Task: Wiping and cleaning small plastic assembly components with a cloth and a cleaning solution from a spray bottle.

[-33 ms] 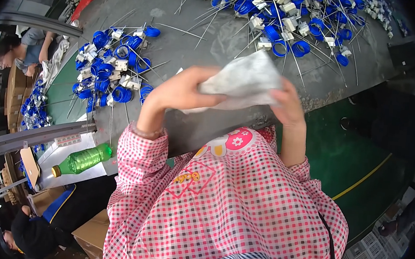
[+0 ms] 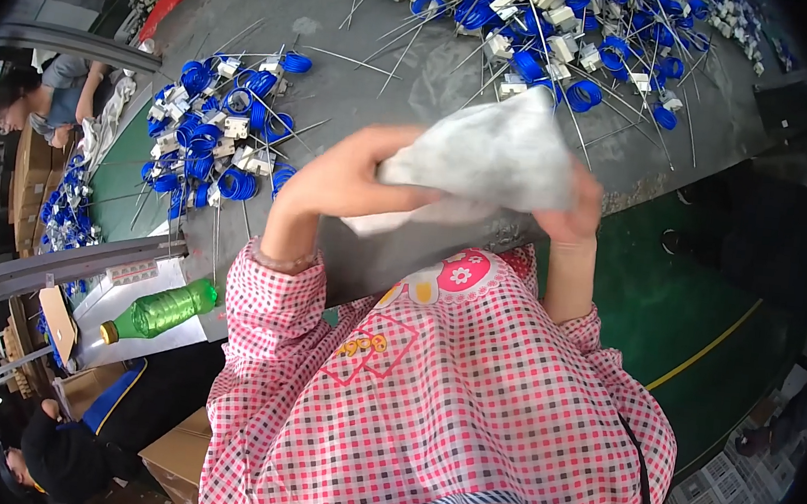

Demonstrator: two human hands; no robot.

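A whitish, smudged cloth (image 2: 491,149) is stretched between my two hands above the near edge of the grey table (image 2: 340,100). My left hand (image 2: 357,175) grips its left end, thumb below and fingers above. At the opposite end my right hand (image 2: 573,205) holds the cloth, blurred by motion and partly covered by it. A loose fold hangs beneath, beside my left thumb. Close to my left hand lies a pile of blue coiled wires with white connector blocks (image 2: 211,131) and thin metal rods.
A larger heap of similar coiled parts (image 2: 560,34) covers the table's far side. At lower left, a green bottle (image 2: 160,311) lies on white paper. Two other people are at the left, one by a further pile (image 2: 67,210). Green floor (image 2: 663,277) shows at right.
The cloth has spread wider and shifted slightly to the right, covering more of my right hand's fingers. My left hand has barely moved.
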